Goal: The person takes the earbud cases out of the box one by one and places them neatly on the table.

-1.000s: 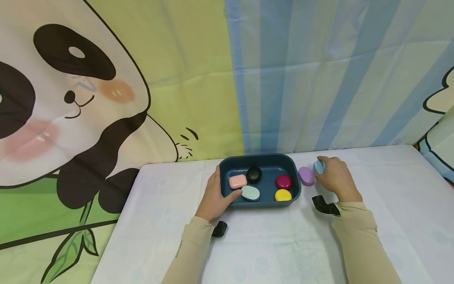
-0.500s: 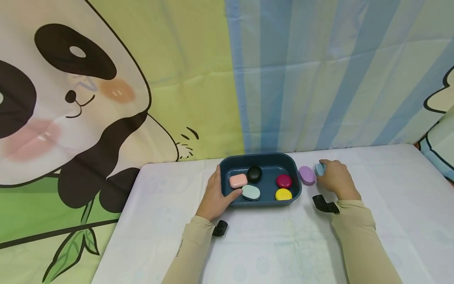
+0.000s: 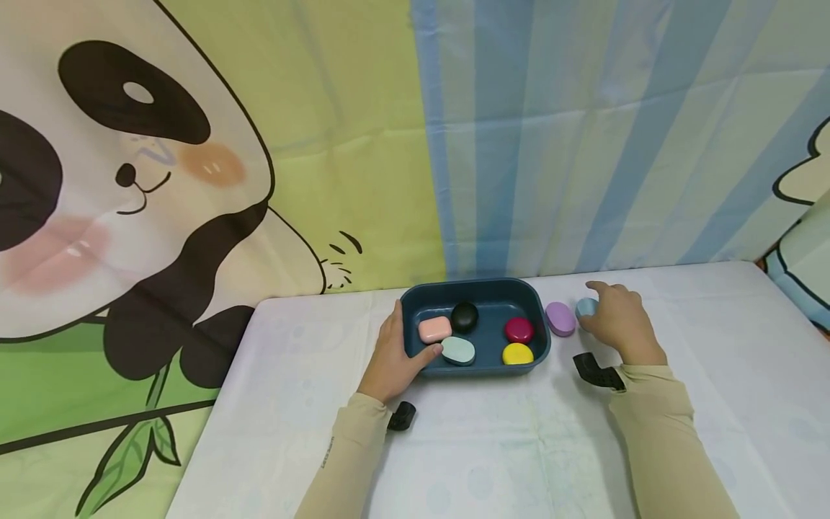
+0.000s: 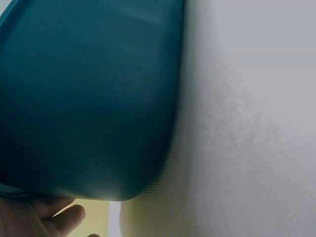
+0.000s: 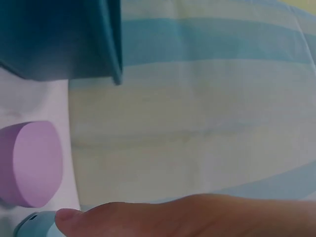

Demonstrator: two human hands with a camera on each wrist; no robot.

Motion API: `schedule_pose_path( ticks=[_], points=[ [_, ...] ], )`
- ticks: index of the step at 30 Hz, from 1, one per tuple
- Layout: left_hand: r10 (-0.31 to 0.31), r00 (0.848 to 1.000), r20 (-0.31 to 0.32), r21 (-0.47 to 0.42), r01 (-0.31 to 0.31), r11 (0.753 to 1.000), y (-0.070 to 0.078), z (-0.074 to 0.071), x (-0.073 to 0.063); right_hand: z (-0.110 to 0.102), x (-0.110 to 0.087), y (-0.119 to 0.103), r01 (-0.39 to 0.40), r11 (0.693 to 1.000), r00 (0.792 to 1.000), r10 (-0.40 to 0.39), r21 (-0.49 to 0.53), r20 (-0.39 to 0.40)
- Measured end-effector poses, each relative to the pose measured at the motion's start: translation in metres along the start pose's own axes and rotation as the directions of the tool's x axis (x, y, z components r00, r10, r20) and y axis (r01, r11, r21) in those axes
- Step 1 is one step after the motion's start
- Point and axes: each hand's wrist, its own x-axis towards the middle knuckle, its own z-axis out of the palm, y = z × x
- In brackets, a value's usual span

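Observation:
My left hand (image 3: 393,360) grips the left end of a dark blue rectangular basin (image 3: 476,372), thumb over the front rim and fingers along the end wall. In the basin lie a pink rounded block (image 3: 434,329), a black round piece (image 3: 464,317), a pale mint oval (image 3: 457,351), a dark red round piece (image 3: 519,330) and a yellow round piece (image 3: 517,354). On the table to its right is a purple oval piece (image 3: 560,318). Beside that sits a light blue rounded piece (image 3: 586,308), with my right hand (image 3: 624,321) spread at it, index finger raised above it.
A white cloth covers the table (image 3: 480,454). Behind it hangs a printed curtain (image 3: 532,144) with a panda and blue stripes, close behind the basin. A black camera mount (image 3: 596,373) juts from the right wrist, another mount (image 3: 402,417) from the left.
The right hand's index finger has lifted away from the light blue piece, which has shifted slightly right. The left hand and the basin stay in place.

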Motion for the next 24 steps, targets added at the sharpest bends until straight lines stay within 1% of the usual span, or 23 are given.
schedule_pose_path(
  ticks=[4,10,19,24],
  points=[
    [-0.003,1.000,0.001,0.000,0.003,1.000,0.000,0.000,0.001,-0.004,-0.003,-0.007,0.016,0.999,0.999,-0.015,0.031,-0.035],
    [0.001,1.000,0.003,-0.004,-0.001,1.000,0.001,-0.001,0.001,-0.007,-0.008,-0.017,0.057,0.997,0.994,-0.053,0.043,-0.092],
    [0.002,1.000,0.000,-0.003,-0.002,1.000,0.001,-0.001,0.001,-0.011,-0.017,-0.041,0.089,0.994,0.989,-0.081,0.058,-0.127],
    [0.002,1.000,0.003,-0.003,-0.002,1.000,0.000,0.000,0.000,-0.008,-0.019,-0.053,0.112,0.991,0.983,-0.101,0.069,-0.154]
  ],
)
